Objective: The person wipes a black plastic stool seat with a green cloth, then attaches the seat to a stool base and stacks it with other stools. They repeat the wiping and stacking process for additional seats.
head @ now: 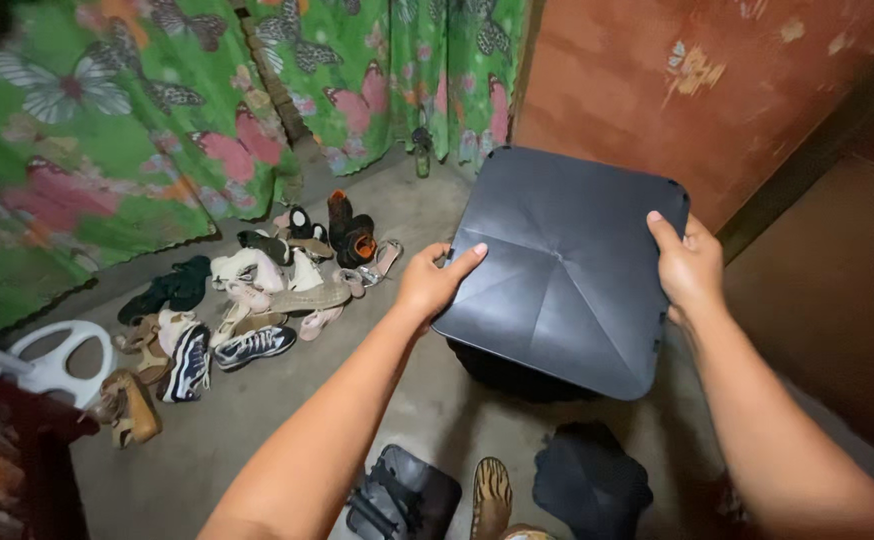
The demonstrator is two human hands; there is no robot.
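Observation:
A dark grey square plastic lid (562, 265) with rounded corners and creases that meet in its middle is held tilted above the floor. My left hand (435, 280) grips its left edge, thumb on top. My right hand (689, 268) grips its right edge near the far corner. Under the lid a dark round container (512, 375) shows only in part.
A heap of shoes and sandals (247, 300) lies on the concrete floor to the left. Green flowered curtains (157, 120) hang behind it. A white plastic seat (57, 360) sits at far left. A reddish wall (677, 90) stands to the right. Dark items (592, 480) and a foot lie below.

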